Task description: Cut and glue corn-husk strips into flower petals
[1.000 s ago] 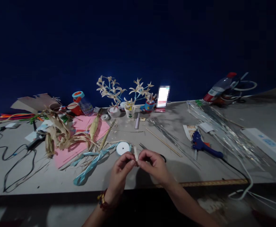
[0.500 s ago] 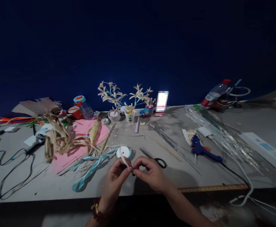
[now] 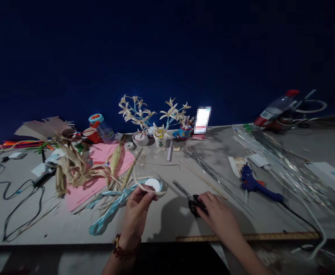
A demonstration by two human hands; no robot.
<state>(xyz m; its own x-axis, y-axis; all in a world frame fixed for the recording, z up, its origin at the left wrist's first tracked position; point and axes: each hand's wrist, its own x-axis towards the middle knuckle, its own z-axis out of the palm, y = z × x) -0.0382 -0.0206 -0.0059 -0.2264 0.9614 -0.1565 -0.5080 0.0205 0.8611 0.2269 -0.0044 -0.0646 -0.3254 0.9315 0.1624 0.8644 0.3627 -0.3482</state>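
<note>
My left hand [image 3: 139,202] pinches a thin, pale strip [image 3: 135,175] that looks like corn husk; it loops up and round between thumb and fingers. Just behind those fingertips a white ribbon spool [image 3: 153,184] lies on the table, with crinkled light blue ribbon [image 3: 107,214] trailing to the left. Off to the right, my right hand [image 3: 217,214] has its thumb and fingers closed round the black handles of the scissors [image 3: 193,202]. Their blades lie at the table, pointing away and left.
Dried corn husks [image 3: 72,168] lie on pink paper [image 3: 124,156] at left. Husk flowers stand in a white cup [image 3: 161,142] at the back. A blue glue gun [image 3: 259,185], metal wires [image 3: 210,172] and a wooden stick [image 3: 199,175] are at right. A ruler [image 3: 270,236] runs along the front edge.
My right hand has left the strip and moved right onto the scissors' handles. My left hand keeps the strip, which now curls to the right. The view has shifted slightly.
</note>
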